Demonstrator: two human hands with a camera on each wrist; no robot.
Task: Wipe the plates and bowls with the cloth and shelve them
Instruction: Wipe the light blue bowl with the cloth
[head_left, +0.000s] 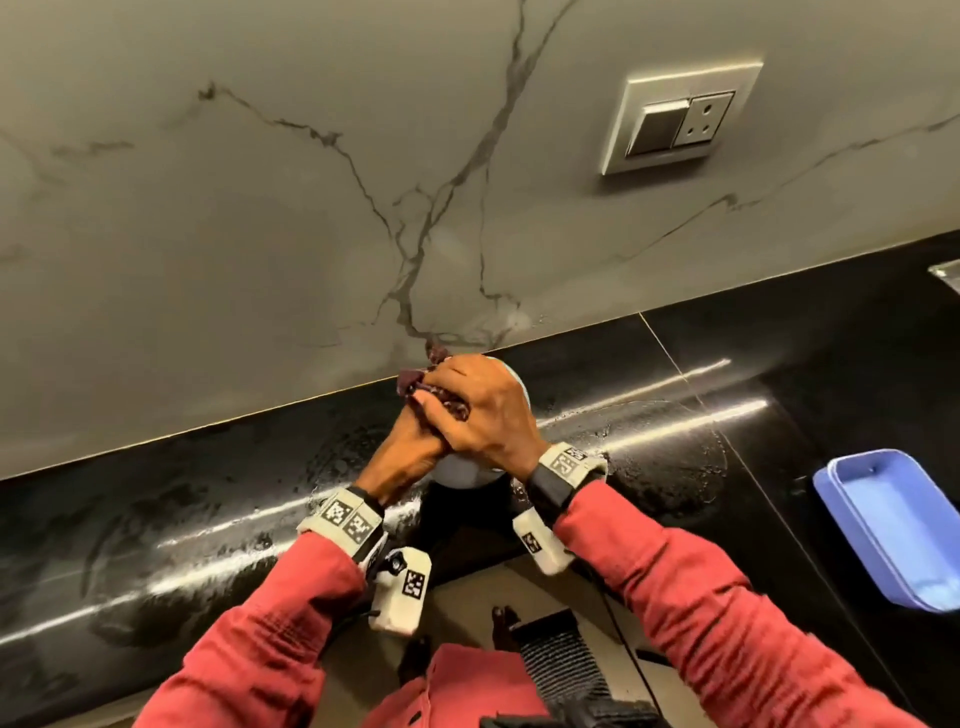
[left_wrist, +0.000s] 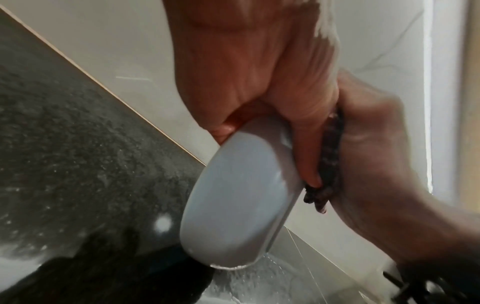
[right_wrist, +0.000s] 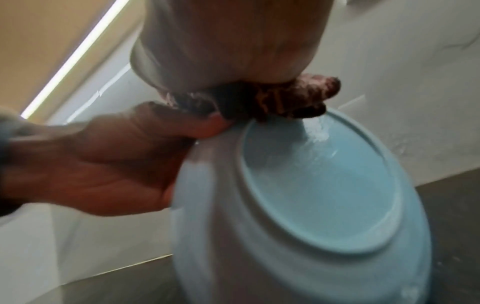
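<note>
Above the black glossy stone tabletop (head_left: 675, 415), near the veined grey wall, the head view shows both hands bunched together over a pale blue ceramic bowl (head_left: 460, 475). The right hand (head_left: 483, 415) lies on top, its fingers curled over a dark maroon patterned cloth (head_left: 415, 382); the left hand (head_left: 410, 452) reaches in from below left. A blue rectangular plastic tray (head_left: 893, 525) sits well apart on the right, and water streaks shine on the stone.

In the left wrist view, the left hand (left_wrist: 259, 82) clamps the bowl (left_wrist: 241, 205) at its rim, thumb over one face, fingers behind it. The cloth (left_wrist: 327, 164) is squeezed between that thumb and the right hand (left_wrist: 376, 144).

In the right wrist view, the bowl (right_wrist: 311, 195) is tipped with its ringed base towards the camera, and droplets show there. The right hand (right_wrist: 233, 51) presses the wadded cloth (right_wrist: 272, 100) against the rim beside the left hand (right_wrist: 103, 160).

The likely trouble is slippage: the glaze looks wet, the bowl is held by one edge in mid-air, and a hard rub could twist it loose onto the stone. The base also looks unwiped.
</note>
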